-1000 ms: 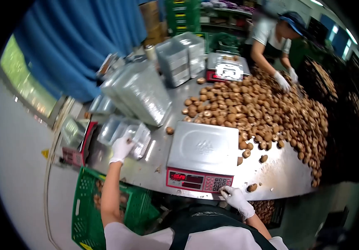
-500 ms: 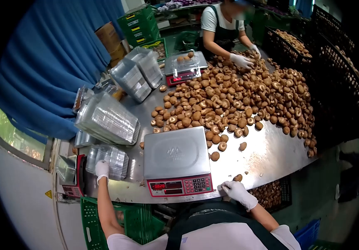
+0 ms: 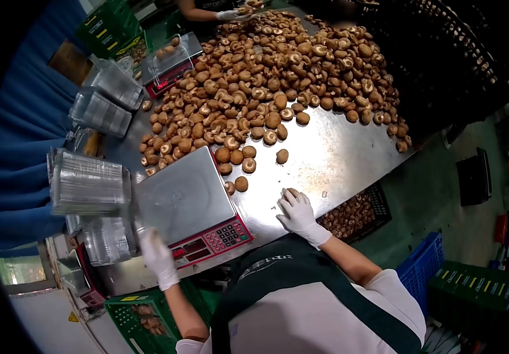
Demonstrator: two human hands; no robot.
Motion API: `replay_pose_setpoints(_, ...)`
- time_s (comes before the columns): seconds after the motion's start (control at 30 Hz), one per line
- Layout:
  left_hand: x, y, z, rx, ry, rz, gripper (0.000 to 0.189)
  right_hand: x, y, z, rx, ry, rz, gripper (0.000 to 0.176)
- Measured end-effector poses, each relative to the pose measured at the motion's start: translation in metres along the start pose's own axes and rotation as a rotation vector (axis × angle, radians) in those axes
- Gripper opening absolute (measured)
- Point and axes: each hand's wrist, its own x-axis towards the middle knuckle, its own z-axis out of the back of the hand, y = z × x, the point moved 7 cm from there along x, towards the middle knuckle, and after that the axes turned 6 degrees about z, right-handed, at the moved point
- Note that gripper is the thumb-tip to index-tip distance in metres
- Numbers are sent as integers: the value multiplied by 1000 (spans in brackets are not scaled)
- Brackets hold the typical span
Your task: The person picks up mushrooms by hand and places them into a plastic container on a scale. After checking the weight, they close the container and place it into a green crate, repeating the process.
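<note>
Open lane of bare metal along the near edge, right of the scale.
On the stainless-steel surface (image 3: 337, 141), a hand could pass low from the red-framed scale with a flat silver plate (image 3: 180, 197) to the right corner, but the white-gloved right hand (image 3: 297, 217) takes up part of the near edge. The broad heap of brown mushrooms (image 3: 284, 71) blocks the far side; stacked clear plastic trays (image 3: 89, 184) wall off the left edge.

Left hand (image 3: 159, 258) shifted from clear containers (image 3: 107, 239) to scale (image 3: 183, 194) corner; right hand (image 3: 299, 216) now at loose mushroom (image 3: 293, 192)
</note>
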Motion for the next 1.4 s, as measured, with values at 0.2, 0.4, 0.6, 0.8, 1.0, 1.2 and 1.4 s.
replay_pose_setpoints(0.2,-13,-55,-59,213,473,-103,26,6,-90,-27,235,-94,-197,38)
replay_pose_setpoints(0.4,8,-65,-36,116,543,90,28,-5,-158,40,290,-179,-537,13)
replay_pose_setpoints(0.6,30,-149,-45,-80,307,-112,18,-24,-227,11,1402,-350,-1016,35)
replay_pose_setpoints(0.8,18,-212,-152,-335,538,-111,23,121,-188,14,1277,47,-886,33)
replay_pose_setpoints(1.0,3,-194,-261,-5,575,-16,55,246,-169,-62,20,325,-97,40)
replay_pose_setpoints(1.2,-20,-203,-291,175,682,17,75,227,-174,-40,128,195,-165,39)
replay_pose_setpoints(1.4,-44,-211,-285,169,725,-184,54,98,-234,45,1062,-164,-782,50)
